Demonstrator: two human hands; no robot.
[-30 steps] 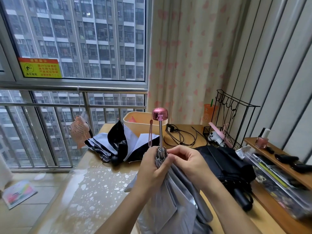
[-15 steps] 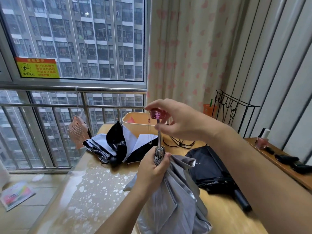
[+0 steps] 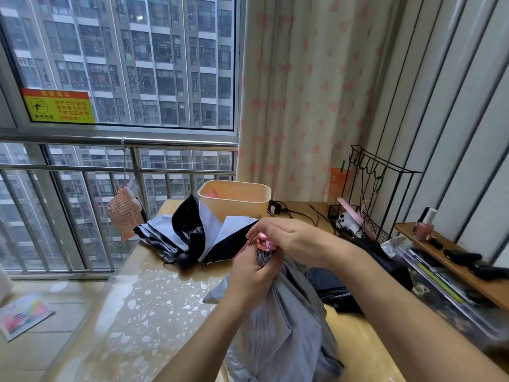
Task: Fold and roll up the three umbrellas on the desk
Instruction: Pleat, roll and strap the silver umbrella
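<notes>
- The handle (image 3: 265, 243), high a moment ago, is now pushed down: the right hand (image 3: 294, 241), curled round it, sits just above the left hand (image 3: 254, 277).
- The left hand grips the grey umbrella (image 3: 289, 321) by its neck, over the desk (image 3: 137, 312).
- Likely next comes rolling its canopy; the white umbrella (image 3: 192, 232) and the black umbrella (image 3: 341, 296) lie loose.

Window (image 3: 124, 64) over railing (image 3: 82, 166), heart-print curtain (image 3: 297, 92), grey wall panels (image 3: 454, 106), wooden desk (image 3: 132, 312).

Home, high-up flat: heart curtain (image 3: 297, 92) behind right hand (image 3: 292, 241), tall buildings (image 3: 154, 56) outside window (image 3: 137, 128), nail polish (image 3: 422, 228) on shelf (image 3: 451, 267) right of it.
</notes>
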